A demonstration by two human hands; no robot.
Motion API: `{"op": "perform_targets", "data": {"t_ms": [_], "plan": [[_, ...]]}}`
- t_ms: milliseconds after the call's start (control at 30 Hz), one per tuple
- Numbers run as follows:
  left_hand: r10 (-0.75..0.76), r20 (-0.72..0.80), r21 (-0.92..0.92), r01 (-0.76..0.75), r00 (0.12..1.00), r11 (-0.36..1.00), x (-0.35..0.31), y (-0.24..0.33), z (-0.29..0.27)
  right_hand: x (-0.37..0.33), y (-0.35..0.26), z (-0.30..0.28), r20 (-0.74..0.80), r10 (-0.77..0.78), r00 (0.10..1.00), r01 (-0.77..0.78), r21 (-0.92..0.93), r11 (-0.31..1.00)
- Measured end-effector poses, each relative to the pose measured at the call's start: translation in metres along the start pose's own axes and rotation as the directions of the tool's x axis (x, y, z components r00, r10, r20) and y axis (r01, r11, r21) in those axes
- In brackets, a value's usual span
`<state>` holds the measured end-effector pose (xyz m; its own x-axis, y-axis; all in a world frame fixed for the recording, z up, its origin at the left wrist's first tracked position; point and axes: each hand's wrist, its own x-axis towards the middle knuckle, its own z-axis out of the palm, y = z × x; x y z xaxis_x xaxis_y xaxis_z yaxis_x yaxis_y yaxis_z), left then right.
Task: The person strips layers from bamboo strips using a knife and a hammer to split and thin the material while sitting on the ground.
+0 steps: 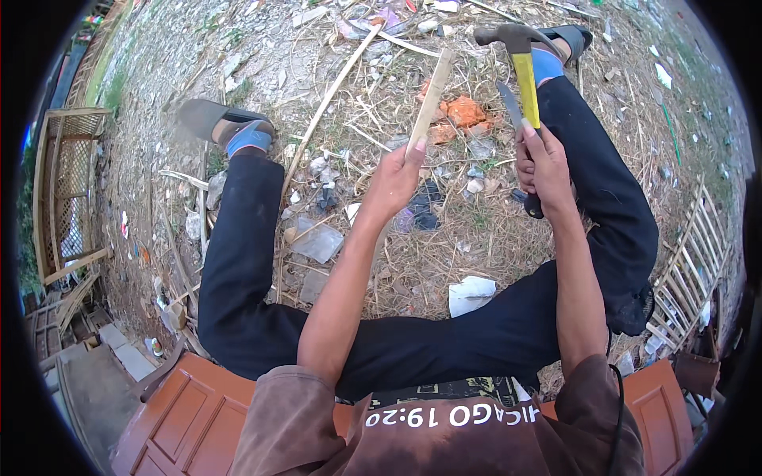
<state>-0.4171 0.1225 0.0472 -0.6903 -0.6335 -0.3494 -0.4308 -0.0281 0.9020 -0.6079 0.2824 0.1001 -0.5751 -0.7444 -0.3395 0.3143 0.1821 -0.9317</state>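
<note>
My left hand (393, 182) is closed around the lower end of a flat, pale wooden strip (431, 99), which points up and slightly to the right. In my right hand (549, 170) are two tools together: a hammer (525, 83) with a yellow handle and dark head held upright, and a knife (509, 105). The knife's blade leans to the left of the hammer handle, and its black handle end shows below my fingers. Strip and blade are apart. Behind them on the ground lie broken orange brick pieces (464, 113).
My legs in dark trousers are spread to both sides, feet in sandals. Long thin sticks (333, 91), stones, dry grass and plastic scraps litter the ground. A slatted wooden rack (692, 266) lies at right, a wooden lattice frame (71, 190) at left. Beneath me is a reddish-brown panelled board (186, 412).
</note>
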Motion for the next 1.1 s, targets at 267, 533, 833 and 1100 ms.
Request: {"op": "perform_targets", "data": {"t_ms": [267, 533, 833, 1100], "plan": [[-0.024, 0.039, -0.064, 0.026, 0.999, 0.998, -0.003, 0.013, 0.001, -0.005, -0.009, -0.014, 0.140, 0.010, 0.990, -0.017, 0.047, 0.999], [-0.095, 0.105, -0.097, 0.106, 0.990, 0.990, -0.011, 0.019, -0.005, -0.021, 0.020, 0.008, -0.024, -0.465, 0.885, 0.458, -0.130, 0.879], [-0.174, 0.204, -0.271, 0.227, 0.963, 0.935, -0.015, 0.021, -0.009, -0.013, 0.035, -0.007, 0.079, -0.766, 0.639, 0.630, -0.625, 0.461], [-0.216, 0.166, -0.282, 0.256, 0.962, 0.925, -0.014, 0.002, -0.012, -0.008, 0.036, -0.012, 0.003, -0.705, 0.709, 0.518, -0.681, 0.518]]}}
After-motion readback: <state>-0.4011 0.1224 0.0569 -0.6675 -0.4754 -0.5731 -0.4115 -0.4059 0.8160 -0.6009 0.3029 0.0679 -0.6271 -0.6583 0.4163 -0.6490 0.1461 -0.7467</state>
